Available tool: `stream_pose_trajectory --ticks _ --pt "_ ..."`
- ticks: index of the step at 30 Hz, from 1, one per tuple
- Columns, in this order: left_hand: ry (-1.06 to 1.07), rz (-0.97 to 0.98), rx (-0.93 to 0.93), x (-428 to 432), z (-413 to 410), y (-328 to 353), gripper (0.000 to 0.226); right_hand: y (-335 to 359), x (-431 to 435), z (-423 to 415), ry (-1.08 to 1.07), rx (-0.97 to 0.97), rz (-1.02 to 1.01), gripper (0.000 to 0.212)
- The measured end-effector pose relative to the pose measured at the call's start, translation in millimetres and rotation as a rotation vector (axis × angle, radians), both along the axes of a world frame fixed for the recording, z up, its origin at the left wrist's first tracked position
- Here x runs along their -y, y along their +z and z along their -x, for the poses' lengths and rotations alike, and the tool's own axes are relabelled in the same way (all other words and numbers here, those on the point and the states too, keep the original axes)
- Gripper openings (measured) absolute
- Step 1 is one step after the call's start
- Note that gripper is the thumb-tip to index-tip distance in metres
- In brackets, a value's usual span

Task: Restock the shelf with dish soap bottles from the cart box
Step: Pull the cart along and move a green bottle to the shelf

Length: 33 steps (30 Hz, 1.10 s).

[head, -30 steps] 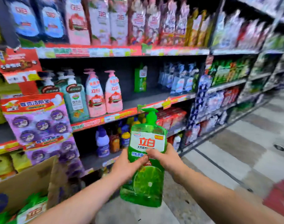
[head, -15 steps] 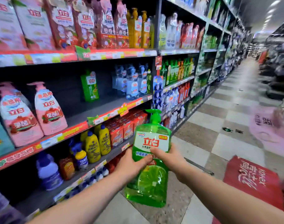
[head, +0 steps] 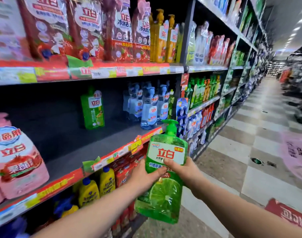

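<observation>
Low at centre, in front of the aisle shelving, the green dish soap bottle (head: 166, 152) is held nearly upright in the air, pump on top. The left hand (head: 143, 176) grips its left side and the right hand (head: 183, 170) its right, both thumbs pressed across the label. At ten o'clock from it lies the bare dark shelf (head: 74, 146), apart from it. On that shelf stand a green pouch (head: 92, 109) at eleven, blue bottles (head: 150, 107) at twelve and a pink pump bottle (head: 18, 162) at nine. Yellow bottles (head: 97, 186) stand one level lower, at eight o'clock.
</observation>
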<state>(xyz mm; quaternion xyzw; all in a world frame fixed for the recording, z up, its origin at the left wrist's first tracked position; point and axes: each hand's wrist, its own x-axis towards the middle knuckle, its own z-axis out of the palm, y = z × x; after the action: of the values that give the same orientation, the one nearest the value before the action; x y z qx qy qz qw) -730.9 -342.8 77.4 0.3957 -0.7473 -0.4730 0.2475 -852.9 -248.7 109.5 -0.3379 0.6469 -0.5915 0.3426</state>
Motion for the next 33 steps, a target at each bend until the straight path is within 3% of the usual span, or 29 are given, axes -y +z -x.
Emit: stream_pose_trajectory --ticks 5,10,15,18,24,26,29,33 --pt "0.084 -0.006 0.015 57.3 2.2 2.0 0.066 2.7 71.7 11.9 0.046 -0.007 -0.035 0.013" --pt "0.222 -0.005 0.010 106.9 -3.9 7.5 0.050 1.4 144.7 17.3 0.139 -0.040 -0.017 0.015" --pt "0.390 0.027 0.036 157.8 -6.5 17.3 0.051 3.7 221.4 24.1 0.290 -0.061 -0.015 0.055" --pt "0.459 0.059 0.046 191.3 -1.4 24.7 0.053 7.0 268.1 33.5 0.384 -0.085 0.001 0.064" --pt "0.607 0.056 0.035 252.5 28.3 30.5 0.059 20.4 354.5 64.9 0.527 -0.200 0.046 0.059" --pt "0.640 0.046 0.010 270.6 40.4 27.8 0.052 21.6 379.1 77.6 0.592 -0.255 0.061 0.046" --pt "0.624 0.055 -0.014 290.7 55.5 18.5 0.043 13.9 404.0 91.3 0.634 -0.222 0.062 0.042" --pt "0.634 0.039 0.017 310.9 69.2 6.5 0.049 1.1 426.5 108.3 0.612 -0.207 0.054 0.042"
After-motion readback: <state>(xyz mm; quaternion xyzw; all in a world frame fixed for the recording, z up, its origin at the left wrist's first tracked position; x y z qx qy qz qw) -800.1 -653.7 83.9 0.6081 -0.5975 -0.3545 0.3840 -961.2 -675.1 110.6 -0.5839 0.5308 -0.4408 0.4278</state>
